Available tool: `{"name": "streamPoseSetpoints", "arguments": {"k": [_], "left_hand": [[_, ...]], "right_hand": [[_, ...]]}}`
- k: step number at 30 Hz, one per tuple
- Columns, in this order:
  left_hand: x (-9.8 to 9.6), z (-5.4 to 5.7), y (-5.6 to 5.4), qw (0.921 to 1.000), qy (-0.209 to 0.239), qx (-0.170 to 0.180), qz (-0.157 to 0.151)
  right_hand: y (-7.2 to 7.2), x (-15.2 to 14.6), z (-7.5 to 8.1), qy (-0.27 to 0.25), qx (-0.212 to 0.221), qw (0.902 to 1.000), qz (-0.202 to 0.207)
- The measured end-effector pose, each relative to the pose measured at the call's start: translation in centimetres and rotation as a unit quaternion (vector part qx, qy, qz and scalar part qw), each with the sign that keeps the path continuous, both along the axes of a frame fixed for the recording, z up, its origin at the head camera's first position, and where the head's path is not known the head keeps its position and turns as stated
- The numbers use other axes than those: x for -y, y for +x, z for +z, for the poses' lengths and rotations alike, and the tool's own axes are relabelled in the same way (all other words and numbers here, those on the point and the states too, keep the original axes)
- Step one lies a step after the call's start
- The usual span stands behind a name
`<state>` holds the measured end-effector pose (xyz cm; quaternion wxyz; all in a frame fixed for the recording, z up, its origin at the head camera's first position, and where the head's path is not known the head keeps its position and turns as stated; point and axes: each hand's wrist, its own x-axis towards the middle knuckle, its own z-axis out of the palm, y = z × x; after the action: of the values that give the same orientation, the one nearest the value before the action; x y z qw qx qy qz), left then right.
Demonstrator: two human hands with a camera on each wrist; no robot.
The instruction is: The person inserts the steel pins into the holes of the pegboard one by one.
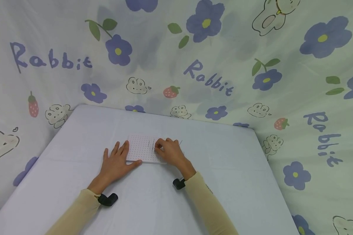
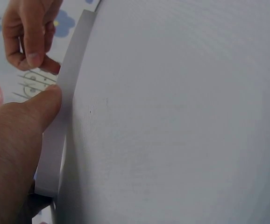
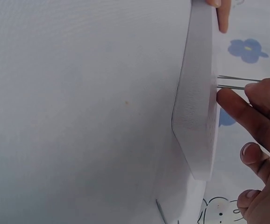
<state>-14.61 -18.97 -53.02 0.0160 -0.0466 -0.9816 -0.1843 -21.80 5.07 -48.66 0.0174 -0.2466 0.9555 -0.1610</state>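
Note:
A white board printed with a grid of small dots lies on the table. Several thin metal needles stick up from its right half. My left hand rests at the board's left end, fingers extended and spread, its thumb against the near side. Over the right part of the board is my right hand. Its thumb and forefinger pinch a thin needle close to the board's face, with another standing beside it. The other fingers of that hand are loosely bent.
To the right of the board, loose needles lie on the white table; one needle shows by the board's corner in the right wrist view. A patterned cloth hangs behind the table and along its sides.

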Motion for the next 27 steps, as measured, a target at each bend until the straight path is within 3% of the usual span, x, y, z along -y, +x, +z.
{"name": "streamPoseSetpoints", "arguments": {"k": [18, 27], "left_hand": [[0.0, 0.1, 0.0, 1.0000, 0.001, 0.001, -0.001], [0.0, 0.3, 0.1, 1.0000, 0.004, -0.003, -0.001]], "right_hand": [[0.2, -0.1, 0.3, -0.008, 0.012, 0.9999, -0.010], [0.0, -2.8, 1.4, -0.053, 0.024, 0.9983, -0.002]]}}
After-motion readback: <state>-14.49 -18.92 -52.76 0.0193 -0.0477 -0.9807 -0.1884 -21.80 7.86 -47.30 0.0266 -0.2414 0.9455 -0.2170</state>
